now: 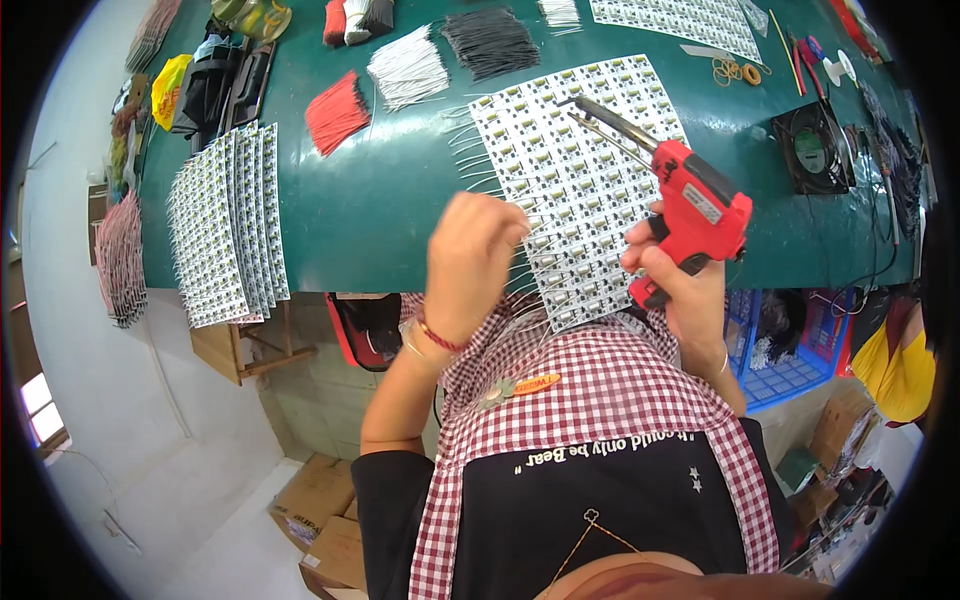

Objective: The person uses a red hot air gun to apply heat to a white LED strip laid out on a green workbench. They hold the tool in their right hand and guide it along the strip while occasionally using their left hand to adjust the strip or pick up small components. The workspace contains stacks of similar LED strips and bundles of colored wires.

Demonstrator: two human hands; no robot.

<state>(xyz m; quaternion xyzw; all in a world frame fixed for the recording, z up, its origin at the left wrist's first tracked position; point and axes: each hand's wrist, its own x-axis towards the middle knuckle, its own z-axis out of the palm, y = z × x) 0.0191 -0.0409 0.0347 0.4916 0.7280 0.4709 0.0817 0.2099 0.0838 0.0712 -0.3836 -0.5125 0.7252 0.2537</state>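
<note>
My right hand [682,285] grips the handle of a red soldering gun [703,205]. Its dark metal tip and thin feed tube point to the far left, above a white panel of small circuit boards [560,165]. The panel lies on the green table and reaches over its near edge toward my apron. Thin white wires [477,160] stick out along the panel's left side. Beside that edge, my left hand [472,250] is closed in a pinch, its fingertips over the boards. Whatever lies between those fingertips is too small to make out.
Bundles of red wires [337,112], white wires [408,68] and black wires [490,43] lie farther back. Stacked board panels [228,225] overhang the table at left. A black fan [815,147] stands at right, near rubber bands and hand tools. Below is a blue crate [785,380].
</note>
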